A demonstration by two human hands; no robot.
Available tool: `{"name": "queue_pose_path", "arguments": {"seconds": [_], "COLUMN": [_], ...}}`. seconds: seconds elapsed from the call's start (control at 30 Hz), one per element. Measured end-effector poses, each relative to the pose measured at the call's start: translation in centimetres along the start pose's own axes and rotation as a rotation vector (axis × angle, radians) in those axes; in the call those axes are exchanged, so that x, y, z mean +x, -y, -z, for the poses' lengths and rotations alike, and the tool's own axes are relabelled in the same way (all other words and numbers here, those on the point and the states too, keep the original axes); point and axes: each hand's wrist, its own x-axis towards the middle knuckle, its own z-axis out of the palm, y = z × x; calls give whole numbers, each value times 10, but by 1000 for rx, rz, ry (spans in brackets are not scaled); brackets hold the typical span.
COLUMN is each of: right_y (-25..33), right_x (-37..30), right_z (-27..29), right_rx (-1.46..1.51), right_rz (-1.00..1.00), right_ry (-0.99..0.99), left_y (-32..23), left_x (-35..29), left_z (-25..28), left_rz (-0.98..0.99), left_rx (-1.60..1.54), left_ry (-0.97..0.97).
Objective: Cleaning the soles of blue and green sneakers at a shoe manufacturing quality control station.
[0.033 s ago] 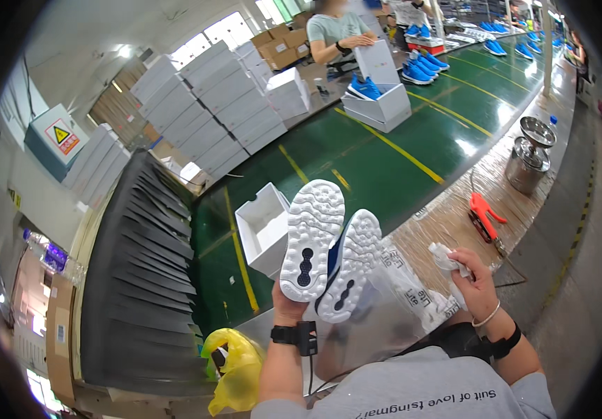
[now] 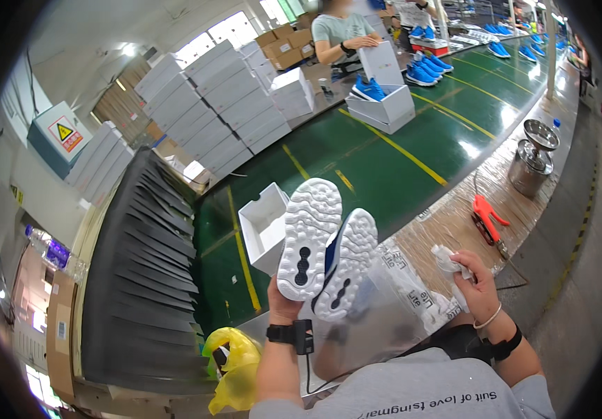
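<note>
Just behind the pair of blue sports shoes with white rubber soles (image 2: 320, 251) an open white cardboard box (image 2: 264, 227) stands on the green conveyor belt (image 2: 399, 160), its hollow facing up. Right of the shoes lies a clear plastic bag (image 2: 385, 307) on the wooden surface (image 2: 454, 223), and farther right an orange hand tool (image 2: 486, 215) and a shiny metal pot (image 2: 533, 157). Left of the shoes runs a dark stack of flat sheets (image 2: 140, 279); below them sits a yellow plastic bag (image 2: 234, 366). Far behind, another person (image 2: 339, 31) handles a white box.

The left hand (image 2: 287, 304) has its grip clenched around the heels of the shoes, held sole-up, long axis pointing away and slightly right, toes uppermost. The right hand (image 2: 475, 286) grasps a crumpled white cloth (image 2: 450, 264), well right of the shoes.
</note>
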Motion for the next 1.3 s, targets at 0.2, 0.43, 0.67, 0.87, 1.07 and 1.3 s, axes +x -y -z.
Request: {"name": "queue_pose_path", "arguments": {"seconds": [0.2, 0.43, 0.67, 0.87, 1.07, 1.3], "right_y": [-7, -3, -12, -43, -114, -47], "right_x": [-8, -1, 20, 18, 59, 47], "right_z": [-6, -14, -27, -67, -48, -91], "right_rx": [25, -17, -164, -451, -491, -492], "right_rz": [-36, -59, 104, 390, -93, 406], "right_ry": [20, 23, -73, 347, 212, 443], "left_y": [-58, -31, 51, 95, 98, 92], "left_x": [-18, -21, -23, -35, -37, -41], "left_z": [-1, 24, 4, 14, 18, 16], "left_rz": [-94, -165, 549, 785, 791, 778], "left_rx": [168, 460, 138, 136, 184, 99], "left_ry": [2, -154, -190, -255, -297, -357]}}
